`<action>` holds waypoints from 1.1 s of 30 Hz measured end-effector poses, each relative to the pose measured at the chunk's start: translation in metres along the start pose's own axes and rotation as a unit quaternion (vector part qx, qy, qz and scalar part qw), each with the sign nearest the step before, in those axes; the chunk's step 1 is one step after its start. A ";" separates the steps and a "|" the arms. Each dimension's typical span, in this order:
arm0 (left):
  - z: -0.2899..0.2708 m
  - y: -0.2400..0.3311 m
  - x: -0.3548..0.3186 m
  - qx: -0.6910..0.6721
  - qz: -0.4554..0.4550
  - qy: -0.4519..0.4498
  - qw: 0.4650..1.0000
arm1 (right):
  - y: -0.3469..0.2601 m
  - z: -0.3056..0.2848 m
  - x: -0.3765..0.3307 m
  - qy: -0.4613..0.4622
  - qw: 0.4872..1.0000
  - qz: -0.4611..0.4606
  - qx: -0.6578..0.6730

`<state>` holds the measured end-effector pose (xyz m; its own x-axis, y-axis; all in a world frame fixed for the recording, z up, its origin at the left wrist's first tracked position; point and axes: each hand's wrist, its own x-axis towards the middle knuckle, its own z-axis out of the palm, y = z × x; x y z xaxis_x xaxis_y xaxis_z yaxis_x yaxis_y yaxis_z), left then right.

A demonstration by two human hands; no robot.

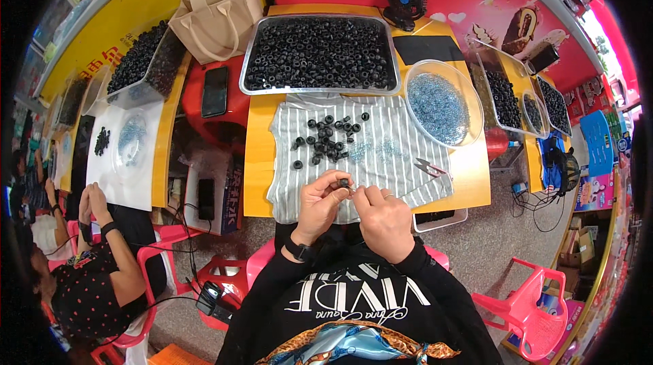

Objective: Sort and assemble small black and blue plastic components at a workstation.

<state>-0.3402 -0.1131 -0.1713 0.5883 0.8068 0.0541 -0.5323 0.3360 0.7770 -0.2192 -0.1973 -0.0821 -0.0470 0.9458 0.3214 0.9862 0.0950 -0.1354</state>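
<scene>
Between the thumb and fingers of my left hand [317, 207] is a small black ring-shaped part [343, 183]. The fingertips of my right hand [385, 223] are pinched close beside it; whatever they hold is too small to make out. Both hands are over the near edge of a grey-and-white striped cloth [292, 191]. A loose pile of the same black parts [329, 142] lies on the cloth beyond my left hand. To its right are scattered tiny clear bluish pieces [386, 150]. Thread snips [430, 168] rest on the cloth's right side.
A clear tray [245, 86] full of black parts stands at the table's back. Right of it are a round tub [479, 135] of bluish pieces and a small black fan [406, 3]. A phone [214, 91] lies on a red stool to the left. Another person's hands [94, 203] are at the left table.
</scene>
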 end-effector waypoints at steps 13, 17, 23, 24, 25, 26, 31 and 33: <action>-0.007 -0.013 -0.003 -0.093 -0.012 0.107 0.990 | 0.024 0.030 -0.004 0.032 0.974 0.136 0.179; -0.006 -0.006 0.002 -0.058 -0.023 0.100 0.993 | 0.050 0.030 -0.002 0.065 0.983 0.132 0.106; -0.015 -0.006 0.005 -0.139 -0.012 0.063 0.988 | 0.038 0.016 -0.015 0.149 0.973 0.000 0.174; -0.015 -0.007 0.005 -0.153 -0.017 0.060 0.986 | 0.029 0.011 -0.030 0.130 0.947 -0.027 0.292; -0.016 -0.007 0.005 -0.179 -0.024 0.052 0.982 | 0.020 0.010 -0.042 0.045 0.932 -0.044 0.358; -0.016 -0.006 0.004 -0.179 -0.023 0.051 0.982 | 0.014 0.016 -0.051 -0.041 0.905 -0.062 0.419; -0.016 0.001 0.002 -0.181 -0.011 0.051 0.982 | 0.024 0.130 -0.080 -0.321 0.926 -0.048 0.194; -0.011 0.000 0.002 -0.177 -0.012 0.046 0.983 | 0.038 0.177 -0.079 -0.248 0.940 0.014 0.233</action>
<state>-0.3461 -0.1060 -0.1784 0.5549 0.8313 -0.0320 -0.7068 0.4914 0.5089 -0.2063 -0.2134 -0.2788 -0.2052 0.9672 -0.1498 0.8172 0.0851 -0.5701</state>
